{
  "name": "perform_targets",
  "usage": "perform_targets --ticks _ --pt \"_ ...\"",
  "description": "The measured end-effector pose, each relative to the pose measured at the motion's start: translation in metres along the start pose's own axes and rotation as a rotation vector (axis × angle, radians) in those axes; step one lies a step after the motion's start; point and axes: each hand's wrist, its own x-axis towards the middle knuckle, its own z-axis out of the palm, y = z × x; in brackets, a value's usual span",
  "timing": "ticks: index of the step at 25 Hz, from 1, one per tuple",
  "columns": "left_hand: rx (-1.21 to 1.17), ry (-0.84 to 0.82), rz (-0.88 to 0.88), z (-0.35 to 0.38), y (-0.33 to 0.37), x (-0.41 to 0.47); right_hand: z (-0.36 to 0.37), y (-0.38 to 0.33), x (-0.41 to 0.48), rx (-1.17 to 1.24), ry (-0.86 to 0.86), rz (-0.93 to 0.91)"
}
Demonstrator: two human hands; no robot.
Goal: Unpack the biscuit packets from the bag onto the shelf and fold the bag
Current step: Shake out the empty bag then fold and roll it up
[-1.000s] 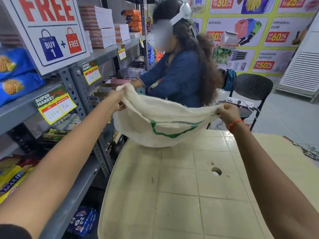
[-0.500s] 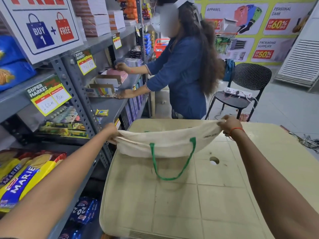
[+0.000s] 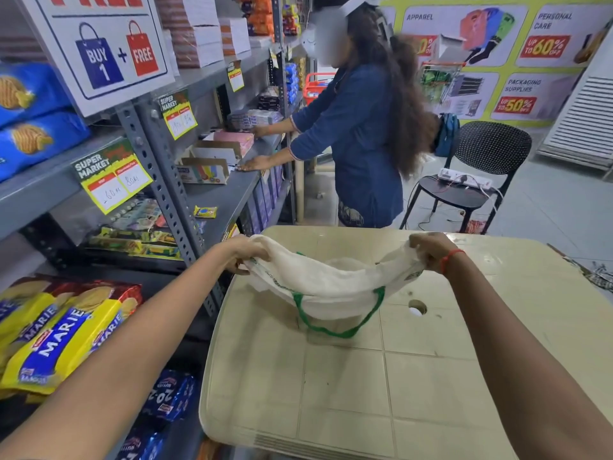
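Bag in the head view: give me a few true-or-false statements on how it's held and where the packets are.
1. The left hand and the right hand each grip an end of the bag. True.
2. The bag lies folded flat on the table. False: it is unfolded, sagging between the hands.
3. A green handle hangs below the bag. True.
4. Marie packets lie on the table. False: they lie on the shelves at left.

left — shelf upright hems table | its near half open | ahead — person
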Motion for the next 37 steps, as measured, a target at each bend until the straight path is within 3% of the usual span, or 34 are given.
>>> perform_targets --ticks 4,7,9,12,14,17,23,25,28,30,33,37 --pt "0.627 0.482 0.168 -0.002 -0.004 0.001 -0.009 0.011 0.001 -0.230 0.097 -0.091" --pt "0.661 0.672 0.302 -0.008 0.004 -0.006 -0.009 0.011 0.003 -0.380 0.214 -0.169" --pt "0.381 0.561 0.366 -0.017 0.016 -0.010 -0.008 0.005 0.005 -0.426 0.233 -0.203" --pt "-0.094 0.213 0.288 -0.030 0.032 -0.021 -0.008 0.000 0.009 -0.391 0.258 -0.226" --pt "-0.161 0.066 0.179 -0.032 0.038 -0.028 -0.007 -0.001 0.012 -0.373 0.252 -0.213" --pt "-0.259 -0.011 0.075 -0.024 0.043 -0.037 -0.004 -0.002 0.014 -0.355 0.227 -0.202" --pt "-0.141 -0.108 0.103 -0.020 0.038 -0.040 -0.003 -0.005 0.011 -0.340 0.224 -0.195" --pt "0.008 0.030 0.139 -0.023 0.035 -0.031 -0.003 -0.008 0.008 -0.317 0.267 -0.189" --pt "0.560 0.455 0.200 -0.023 0.028 -0.028 -0.004 -0.014 -0.001 -0.342 0.387 -0.203" --pt "0.719 0.634 0.152 -0.024 0.026 -0.027 -0.003 -0.016 -0.001 -0.342 0.459 -0.238" --pt "0.700 0.674 0.145 -0.021 0.035 -0.030 0.003 -0.021 -0.004 -0.358 0.505 -0.302" --pt "0.902 0.717 0.208 -0.015 0.053 -0.040 0.010 -0.033 -0.007 -0.409 0.472 -0.395"
